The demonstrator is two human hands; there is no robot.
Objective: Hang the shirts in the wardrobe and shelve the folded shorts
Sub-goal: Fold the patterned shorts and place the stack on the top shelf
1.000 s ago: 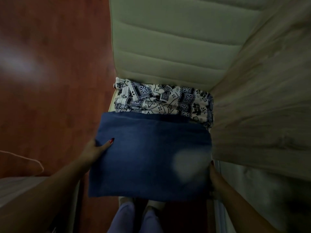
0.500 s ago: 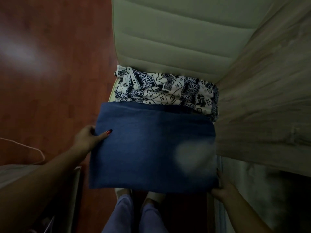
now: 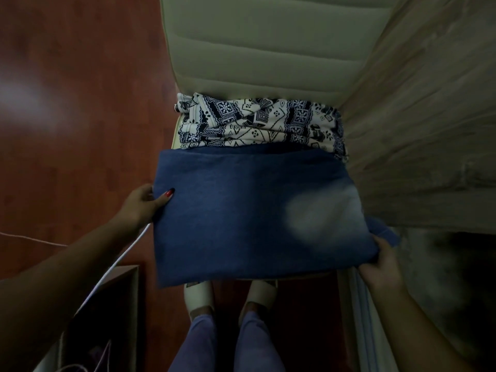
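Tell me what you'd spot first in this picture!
The folded blue denim shorts fill the middle. The left hand grips their left edge and the right hand grips their near right corner. Just beyond them, a black-and-white patterned cloth lies bunched against a pale green padded cushion.

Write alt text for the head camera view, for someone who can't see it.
The left hand and right hand hold folded blue denim shorts by opposite edges, above the person's feet. Beyond them, a patterned cloth lies on a pale padded cushion.
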